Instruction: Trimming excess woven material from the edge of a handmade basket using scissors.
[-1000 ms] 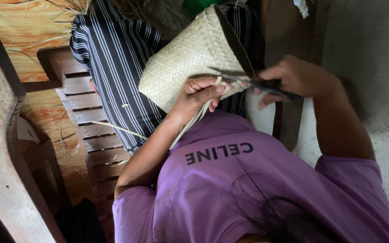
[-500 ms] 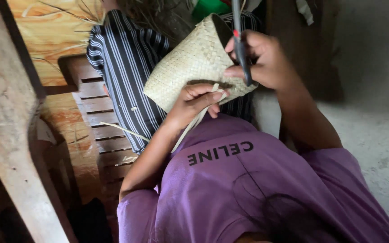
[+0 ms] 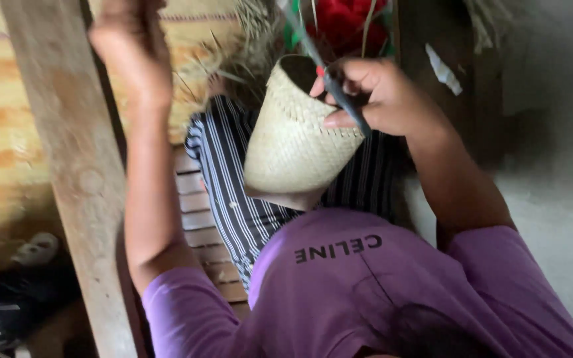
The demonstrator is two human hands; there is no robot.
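My right hand (image 3: 379, 96) is closed around a slim dark tool (image 3: 339, 93) and presses on the rim of a pale woven basket (image 3: 293, 146). The basket stands tilted over my striped lap cloth (image 3: 230, 179), its open mouth facing away from me. My left hand (image 3: 130, 46) is lifted high at the upper left, well away from the basket. It is blurred, so its fingers and anything in them cannot be made out. My purple shirt (image 3: 366, 285) fills the lower frame.
A thick wooden post (image 3: 67, 185) runs down the left side, beside my left arm. Beneath the cloth is a slatted wooden seat (image 3: 197, 222). Loose dry straw (image 3: 233, 56) and a red object (image 3: 346, 20) lie beyond the basket. Grey concrete floor (image 3: 552, 219) is on the right.
My left hand left the basket's lower edge and rose to the upper left. The basket turned more upright, with my right hand still on its rim with the tool.
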